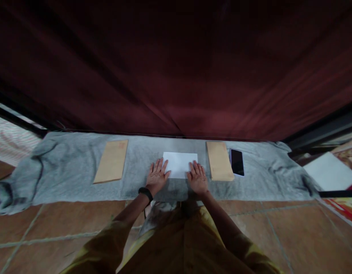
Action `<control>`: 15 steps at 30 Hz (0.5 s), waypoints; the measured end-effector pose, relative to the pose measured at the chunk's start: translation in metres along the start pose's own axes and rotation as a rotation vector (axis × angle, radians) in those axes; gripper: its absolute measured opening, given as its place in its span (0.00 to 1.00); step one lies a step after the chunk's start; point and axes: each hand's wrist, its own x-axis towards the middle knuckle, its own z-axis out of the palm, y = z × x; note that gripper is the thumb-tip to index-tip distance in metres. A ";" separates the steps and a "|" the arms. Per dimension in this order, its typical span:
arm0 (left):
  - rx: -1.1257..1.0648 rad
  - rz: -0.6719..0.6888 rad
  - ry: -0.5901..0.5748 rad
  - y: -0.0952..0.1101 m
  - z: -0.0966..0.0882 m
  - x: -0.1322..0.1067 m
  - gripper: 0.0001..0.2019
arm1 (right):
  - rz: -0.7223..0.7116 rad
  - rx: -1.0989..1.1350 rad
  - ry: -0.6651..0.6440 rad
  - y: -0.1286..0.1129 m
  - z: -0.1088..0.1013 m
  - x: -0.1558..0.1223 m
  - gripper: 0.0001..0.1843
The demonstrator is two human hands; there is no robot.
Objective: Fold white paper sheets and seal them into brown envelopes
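Tiled floor [278,236] under a grey cloth [64,179], dark red curtain [176,76] behind. Head view: white paper [180,161] mid-cloth, between left envelope [111,161] and right envelope [219,161]; left hand [156,177] and right hand [197,178] rest on its near corners, fingers released, flat, grasping nothing. Step judged: pressing the paper flat; lifting it would call for a fingertip under an edge.

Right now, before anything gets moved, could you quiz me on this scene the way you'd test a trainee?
1. True or false: the left hand and the right hand both touch the white sheet.
2. What lies just to the right of the right brown envelope? A scissors, B a dark phone, C a cup.
3. Which wrist wears the black band?
Key: 1 true; 2 B; 3 left.
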 end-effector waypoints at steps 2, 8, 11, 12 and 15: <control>-0.007 -0.004 0.011 -0.006 0.000 -0.004 0.30 | 0.013 -0.005 -0.012 0.002 -0.001 0.001 0.29; -0.022 0.020 0.037 -0.013 0.000 -0.008 0.30 | 0.014 0.013 -0.064 -0.005 -0.012 0.044 0.27; -0.036 0.033 0.056 -0.013 -0.001 -0.008 0.30 | 0.007 0.025 -0.179 -0.011 -0.019 0.077 0.26; -0.040 0.035 0.059 -0.013 -0.001 -0.008 0.30 | 0.015 0.030 -0.232 -0.012 -0.021 0.086 0.26; -0.042 0.028 0.063 -0.015 0.000 -0.009 0.30 | 0.047 0.054 -0.314 -0.013 -0.027 0.106 0.26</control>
